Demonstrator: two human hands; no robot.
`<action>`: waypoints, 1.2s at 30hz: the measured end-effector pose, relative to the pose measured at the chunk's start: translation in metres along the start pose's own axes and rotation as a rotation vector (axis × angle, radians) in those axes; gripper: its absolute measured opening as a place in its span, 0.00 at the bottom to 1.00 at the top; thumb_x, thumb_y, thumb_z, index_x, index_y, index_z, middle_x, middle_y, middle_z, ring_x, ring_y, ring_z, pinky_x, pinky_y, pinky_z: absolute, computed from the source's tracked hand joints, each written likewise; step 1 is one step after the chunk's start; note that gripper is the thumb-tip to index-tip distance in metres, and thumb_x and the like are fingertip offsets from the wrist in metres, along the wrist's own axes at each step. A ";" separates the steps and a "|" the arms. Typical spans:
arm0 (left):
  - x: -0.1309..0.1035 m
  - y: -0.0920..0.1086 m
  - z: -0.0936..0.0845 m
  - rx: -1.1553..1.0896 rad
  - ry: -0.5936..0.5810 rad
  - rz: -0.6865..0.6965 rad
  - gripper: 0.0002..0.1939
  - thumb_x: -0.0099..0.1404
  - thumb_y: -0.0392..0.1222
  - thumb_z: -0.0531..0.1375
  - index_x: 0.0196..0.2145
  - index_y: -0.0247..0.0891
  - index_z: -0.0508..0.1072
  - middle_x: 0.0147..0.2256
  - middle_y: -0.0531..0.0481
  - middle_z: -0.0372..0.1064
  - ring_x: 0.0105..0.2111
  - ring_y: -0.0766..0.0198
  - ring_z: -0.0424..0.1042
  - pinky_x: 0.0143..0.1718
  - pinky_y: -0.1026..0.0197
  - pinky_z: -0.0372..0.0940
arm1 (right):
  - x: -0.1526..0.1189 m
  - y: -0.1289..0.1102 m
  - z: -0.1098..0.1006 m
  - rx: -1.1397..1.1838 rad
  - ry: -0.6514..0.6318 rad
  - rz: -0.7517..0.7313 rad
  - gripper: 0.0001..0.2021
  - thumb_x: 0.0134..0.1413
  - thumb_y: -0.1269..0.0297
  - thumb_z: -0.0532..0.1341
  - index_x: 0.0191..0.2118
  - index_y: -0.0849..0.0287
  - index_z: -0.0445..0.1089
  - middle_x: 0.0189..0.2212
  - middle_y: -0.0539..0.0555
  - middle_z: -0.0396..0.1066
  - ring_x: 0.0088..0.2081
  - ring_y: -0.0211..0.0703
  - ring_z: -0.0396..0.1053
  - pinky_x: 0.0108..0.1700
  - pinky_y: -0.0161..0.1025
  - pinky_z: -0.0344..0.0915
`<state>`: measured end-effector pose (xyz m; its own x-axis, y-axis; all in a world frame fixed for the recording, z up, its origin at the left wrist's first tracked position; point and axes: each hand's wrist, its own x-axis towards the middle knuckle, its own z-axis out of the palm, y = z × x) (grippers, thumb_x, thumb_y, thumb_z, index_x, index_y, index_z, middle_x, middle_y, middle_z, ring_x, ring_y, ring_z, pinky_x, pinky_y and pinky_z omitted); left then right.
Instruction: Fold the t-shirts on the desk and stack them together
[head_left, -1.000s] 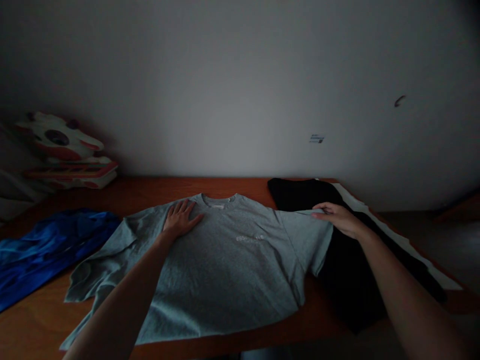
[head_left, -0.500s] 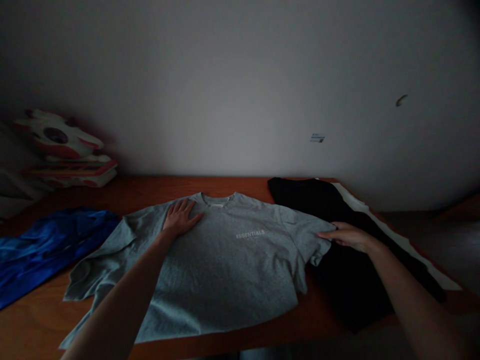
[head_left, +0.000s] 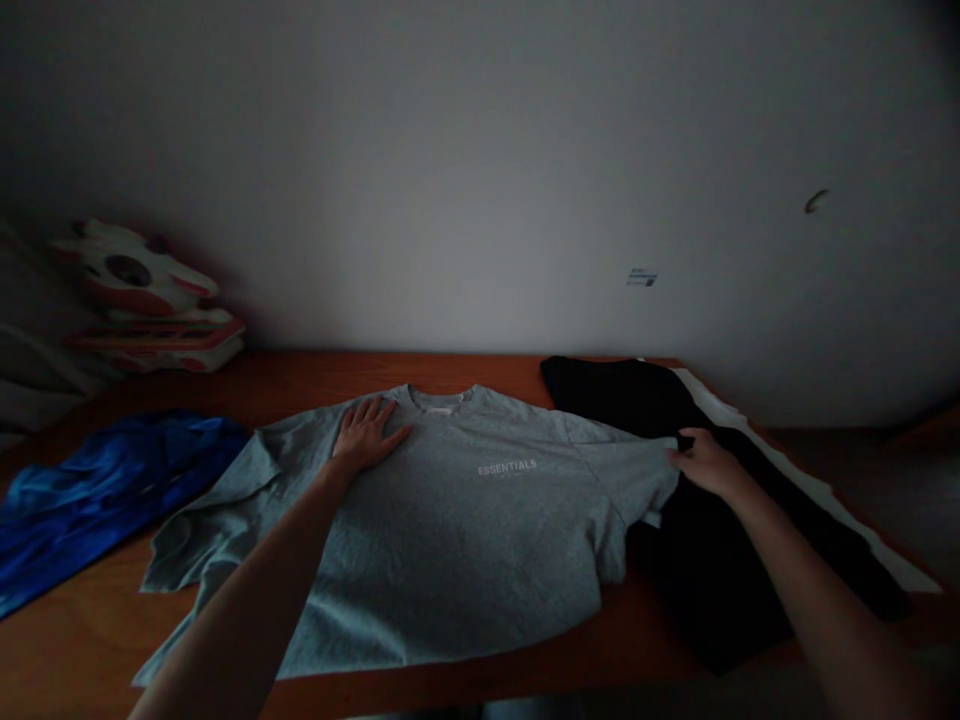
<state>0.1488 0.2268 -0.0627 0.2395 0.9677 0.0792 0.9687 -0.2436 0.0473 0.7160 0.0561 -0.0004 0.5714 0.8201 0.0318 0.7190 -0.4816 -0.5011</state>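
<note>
A grey T-shirt (head_left: 450,540) with "ESSENTIALS" lettering lies spread on the wooden table (head_left: 300,375), its collar toward the wall. My left hand (head_left: 365,435) rests flat on the shirt's shoulder, left of the collar, with its fingers spread. At the right, my right hand (head_left: 703,462) pinches the end of the shirt's right-side sleeve, which is stretched outward over a black garment. The sleeve on the left side lies creased on the table.
Blue cloth (head_left: 112,490) lies bunched at the left. The black garment (head_left: 720,570) lies at the right, with white material (head_left: 712,400) along its edge. A cow-shaped toy (head_left: 150,300) stands at the back left, near the wall (head_left: 450,180).
My right hand has drawn the sleeve end slightly up and to the right, so the sleeve looks straighter. My left hand stays on the shoulder. The view has shifted a little.
</note>
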 end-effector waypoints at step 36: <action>-0.094 -0.081 -0.044 -0.159 0.267 0.259 0.15 0.69 0.39 0.53 0.50 0.40 0.74 0.49 0.41 0.73 0.51 0.52 0.71 0.56 0.46 0.66 | -0.115 -0.230 0.207 -0.362 -0.207 -0.607 0.33 0.71 0.44 0.43 0.72 0.57 0.53 0.74 0.63 0.45 0.74 0.58 0.41 0.70 0.62 0.35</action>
<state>0.0447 0.1527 -0.0305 0.4285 0.8271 0.3638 0.8514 -0.5044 0.1440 0.4027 0.1371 -0.0679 -0.0293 0.9991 0.0306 0.9910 0.0330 -0.1294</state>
